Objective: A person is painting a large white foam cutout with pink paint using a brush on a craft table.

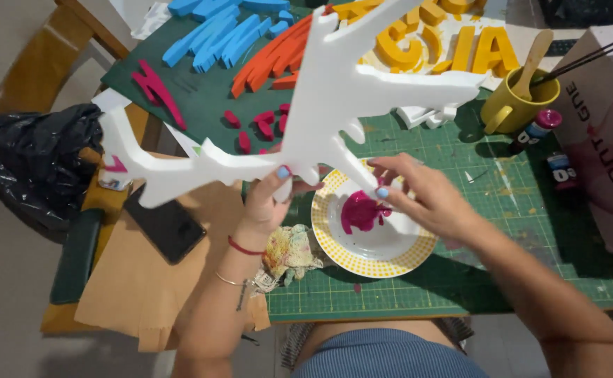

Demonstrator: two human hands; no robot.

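My left hand [271, 199] pinches the big white branching foam cutout [320, 105]. My right hand [418, 196] fingers grip its lower prong over the yellow-rimmed plate [390, 255] of magenta paint [359, 212].

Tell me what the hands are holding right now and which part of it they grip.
The left hand grips a large white foam cutout at its lower middle edge; the right hand pinches a lower prong of the same cutout, above the paint plate.

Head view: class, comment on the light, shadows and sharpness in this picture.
Head view: soft, even light; the white foam cutout looks nearly washed out; both arms cast dim shadows on the green cutting mat; the left hand, right hand and paint plate stay fairly sharp.
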